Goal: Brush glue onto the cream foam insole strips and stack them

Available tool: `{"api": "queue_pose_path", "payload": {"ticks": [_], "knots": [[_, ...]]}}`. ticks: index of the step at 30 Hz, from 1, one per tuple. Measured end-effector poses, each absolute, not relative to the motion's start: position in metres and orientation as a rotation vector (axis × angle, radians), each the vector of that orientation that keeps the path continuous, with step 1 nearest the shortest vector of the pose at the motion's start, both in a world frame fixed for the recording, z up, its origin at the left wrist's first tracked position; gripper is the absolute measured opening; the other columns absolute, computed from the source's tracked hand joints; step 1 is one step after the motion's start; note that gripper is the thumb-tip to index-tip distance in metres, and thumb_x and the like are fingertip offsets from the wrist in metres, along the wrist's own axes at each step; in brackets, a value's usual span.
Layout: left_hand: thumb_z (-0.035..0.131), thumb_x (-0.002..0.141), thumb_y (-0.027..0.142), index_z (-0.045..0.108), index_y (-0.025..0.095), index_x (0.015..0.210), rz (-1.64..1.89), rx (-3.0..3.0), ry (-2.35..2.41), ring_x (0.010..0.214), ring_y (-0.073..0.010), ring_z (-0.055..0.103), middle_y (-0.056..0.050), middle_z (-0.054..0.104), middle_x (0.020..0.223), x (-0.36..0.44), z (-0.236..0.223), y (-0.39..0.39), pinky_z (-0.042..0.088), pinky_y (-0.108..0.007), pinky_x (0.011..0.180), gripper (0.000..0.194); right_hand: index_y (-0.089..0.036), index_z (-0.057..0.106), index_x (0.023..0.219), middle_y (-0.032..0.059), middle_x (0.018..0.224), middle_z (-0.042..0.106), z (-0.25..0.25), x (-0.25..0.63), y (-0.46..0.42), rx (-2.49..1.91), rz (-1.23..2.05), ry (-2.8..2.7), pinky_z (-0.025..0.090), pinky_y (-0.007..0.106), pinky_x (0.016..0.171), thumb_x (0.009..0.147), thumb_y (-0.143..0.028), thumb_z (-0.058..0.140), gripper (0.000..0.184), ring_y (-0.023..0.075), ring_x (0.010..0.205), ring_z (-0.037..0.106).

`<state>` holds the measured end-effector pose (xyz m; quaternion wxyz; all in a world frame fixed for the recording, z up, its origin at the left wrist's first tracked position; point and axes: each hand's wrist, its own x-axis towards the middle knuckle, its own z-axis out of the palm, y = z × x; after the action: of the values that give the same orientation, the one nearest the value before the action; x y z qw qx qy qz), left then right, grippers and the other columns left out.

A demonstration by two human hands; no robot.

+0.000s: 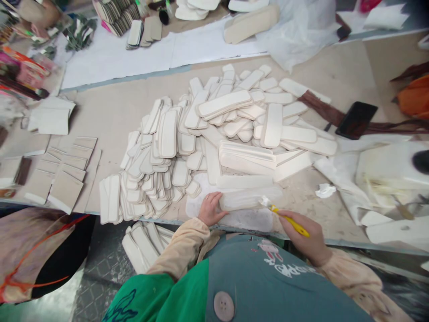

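In the head view, a long off-white strip with rounded ends (241,200) lies flat at the front of the table. My left hand (211,209) grips its left end, thumb toward me and fingers on the far side. My right hand (306,235) is closed round the yellow handle of a small brush (291,221). White paste coats the bristles, which touch the strip near its right end. Under the strip lies a pale backing sheet (254,220), and just beyond it a stack of similar strips (247,156) rests on its side.
A large heap of pale strips (231,103) covers the table's middle. To the right are a black phone (357,120), a white container (392,163) and a crumpled white scrap (325,191). Folded beige pieces (67,183) lie left. Another person's hand (35,22) shows at far left.
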<state>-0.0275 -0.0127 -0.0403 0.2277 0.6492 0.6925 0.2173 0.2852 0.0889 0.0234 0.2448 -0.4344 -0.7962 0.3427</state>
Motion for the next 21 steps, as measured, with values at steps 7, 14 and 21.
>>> {"api": "queue_pose_path", "payload": {"ticks": [7, 14, 21], "knots": [[0.069, 0.067, 0.052, 0.046, 0.019, 0.127, 0.61, 1.772, 1.913, 0.115, -0.0286, 0.049, -0.014, 0.054, 0.122, -0.027, -0.041, -0.012, 0.039, -0.048, 0.098, 0.073, -0.022, 0.065, 0.101, 0.0037, 0.095, 0.071, 0.02, 0.206, 0.085, -0.787, 1.36, -2.221, 0.054, 0.029, 0.078, 0.084, -0.022, 0.055, 0.02, 0.017, 0.084, 0.067], [0.068, 0.067, 0.055, 0.045, 0.018, 0.127, 0.647, 1.803, 1.919, 0.114, -0.028, 0.049, -0.014, 0.055, 0.121, -0.029, -0.044, -0.013, 0.039, -0.047, 0.097, 0.074, -0.023, 0.067, 0.1, 0.004, 0.093, 0.071, 0.013, 0.204, 0.089, -0.819, 1.321, -2.292, 0.054, 0.031, 0.077, 0.083, -0.022, 0.053, 0.022, 0.018, 0.082, 0.067], [0.07, 0.065, 0.052, 0.045, 0.018, 0.126, 0.659, 1.793, 1.905, 0.113, -0.0274, 0.049, -0.014, 0.055, 0.121, -0.029, -0.045, -0.011, 0.038, -0.046, 0.098, 0.074, -0.022, 0.065, 0.105, 0.0047, 0.096, 0.07, 0.011, 0.193, 0.087, -0.767, 1.386, -2.221, 0.053, 0.03, 0.079, 0.084, -0.024, 0.054, 0.023, 0.0174, 0.086, 0.066]]}}
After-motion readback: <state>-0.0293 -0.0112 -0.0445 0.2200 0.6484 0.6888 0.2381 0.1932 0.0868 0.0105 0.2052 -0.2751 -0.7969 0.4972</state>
